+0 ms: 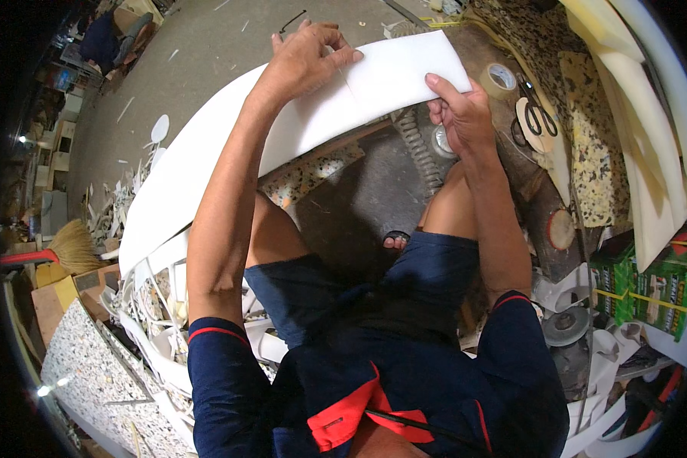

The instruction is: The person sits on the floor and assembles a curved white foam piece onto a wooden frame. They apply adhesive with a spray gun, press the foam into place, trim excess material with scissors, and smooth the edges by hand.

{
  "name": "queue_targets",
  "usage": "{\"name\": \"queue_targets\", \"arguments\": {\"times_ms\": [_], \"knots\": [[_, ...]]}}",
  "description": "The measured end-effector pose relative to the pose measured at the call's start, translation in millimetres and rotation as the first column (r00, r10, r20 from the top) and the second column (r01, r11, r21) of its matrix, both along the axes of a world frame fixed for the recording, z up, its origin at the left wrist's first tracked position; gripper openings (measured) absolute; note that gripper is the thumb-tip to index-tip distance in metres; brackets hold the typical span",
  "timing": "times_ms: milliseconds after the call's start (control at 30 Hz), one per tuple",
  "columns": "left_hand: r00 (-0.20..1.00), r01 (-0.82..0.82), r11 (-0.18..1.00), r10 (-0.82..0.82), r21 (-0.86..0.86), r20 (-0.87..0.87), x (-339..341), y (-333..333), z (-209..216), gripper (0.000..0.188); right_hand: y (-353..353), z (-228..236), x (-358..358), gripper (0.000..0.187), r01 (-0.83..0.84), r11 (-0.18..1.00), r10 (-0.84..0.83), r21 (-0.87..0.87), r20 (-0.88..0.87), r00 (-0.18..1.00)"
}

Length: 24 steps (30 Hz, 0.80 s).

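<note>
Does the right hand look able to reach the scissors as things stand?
Probably yes: the scissors lie uncovered to its right, though the right hand holds the white sheet and may need to let go.

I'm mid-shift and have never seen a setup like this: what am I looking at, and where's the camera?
There is no machine here: a person works with two bare hands. The single picture comes from a wide fisheye camera on the person's head, looking down, so straight edges bend near the rim. Picture left is the person's left.

The right hand grips one end of a long white sheet, thumb on top. The left hand touches its upper face; whether it pinches something small is unclear.

On the brown surface at right are a tape roll and black-handled scissors. A broom is at far left.
</note>
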<state>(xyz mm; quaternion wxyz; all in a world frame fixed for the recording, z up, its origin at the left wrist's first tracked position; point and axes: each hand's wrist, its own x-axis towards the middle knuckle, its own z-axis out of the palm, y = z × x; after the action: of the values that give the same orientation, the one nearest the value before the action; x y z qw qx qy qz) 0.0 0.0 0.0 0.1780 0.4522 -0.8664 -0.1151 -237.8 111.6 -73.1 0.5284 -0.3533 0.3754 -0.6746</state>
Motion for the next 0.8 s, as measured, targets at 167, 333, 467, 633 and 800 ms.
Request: {"name": "queue_targets", "arguments": {"times_ms": [167,333,467,633,800], "knots": [[0.998,0.001,0.997,0.004,0.081,-0.064,1.8,3.4,6.5,0.043,-0.6,-0.4,4.7,0.022,0.017,1.000,-0.017,-0.003,-0.026,1.000],[0.998,0.015,0.997,-0.010,0.080,-0.055,2.2,5.5,8.6,0.039,0.8,-1.5,5.0,0.024,0.006,1.000,-0.006,0.000,-0.029,1.000],[0.997,0.009,0.992,0.001,0.129,-0.078,1.4,5.2,9.3,0.038,-0.2,-3.0,2.6,0.025,-0.004,1.000,0.003,-0.031,-0.052,0.999],[0.998,0.037,0.997,-0.033,0.066,-0.057,1.8,6.0,7.1,0.038,-0.6,-0.8,0.9,0.018,-0.010,0.996,0.001,-0.089,-0.105,0.995],[0.998,0.027,0.998,-0.024,0.057,-0.055,3.7,5.7,3.4,0.037,0.0,0.1,5.8,0.023,0.024,0.996,-0.036,-0.090,-0.130,0.991]]}}
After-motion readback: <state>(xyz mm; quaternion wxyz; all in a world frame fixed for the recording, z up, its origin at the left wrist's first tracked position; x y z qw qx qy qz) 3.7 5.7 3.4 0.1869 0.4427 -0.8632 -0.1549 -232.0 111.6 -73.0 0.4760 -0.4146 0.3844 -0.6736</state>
